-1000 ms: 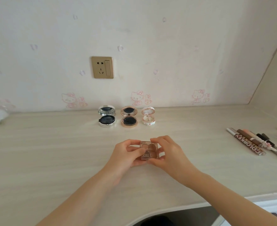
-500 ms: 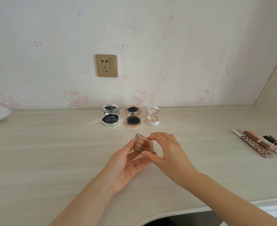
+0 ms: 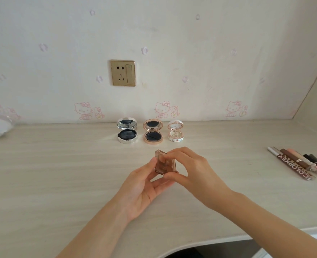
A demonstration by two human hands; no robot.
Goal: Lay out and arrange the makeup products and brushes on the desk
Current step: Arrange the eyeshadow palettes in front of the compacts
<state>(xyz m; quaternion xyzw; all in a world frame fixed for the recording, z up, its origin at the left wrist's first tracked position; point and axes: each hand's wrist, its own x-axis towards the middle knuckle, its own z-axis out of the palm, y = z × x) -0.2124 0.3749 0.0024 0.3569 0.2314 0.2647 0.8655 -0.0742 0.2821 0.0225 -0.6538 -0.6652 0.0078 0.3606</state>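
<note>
Two hands meet around one small brown case [image 3: 164, 164], held tilted on edge just above the desk [image 3: 60, 174], in front of a row of three open compacts. The right hand [image 3: 193, 172] pinches it, with the thumb under the lower corner and the curled fingertips on the upper edge. The left hand [image 3: 144, 189] lies palm up beneath it, its fingers nearly straight as a cradle and its thumb resting against the case's left side.

The case looks like hard, see-through plastic: light, stiff, smooth and likely a little slippery at the flat faces. It probably hinges open, and pressed powder inside would crack if it dropped, so the safest hold is across two opposite edges, away from any lid seam, with the other hand below as a guard. It should be set down flat, not let fall.

The silver compact [image 3: 127, 133], rose-gold compact [image 3: 153, 134] and white compact [image 3: 176, 133] stand side by side near the wall [image 3: 209, 53], lids up. Those raised lids would tip easily, so a place beside or in front of them needs a careful approach. Pens and tubes [image 3: 295, 162] lie together well apart at the right edge of the desk.
</note>
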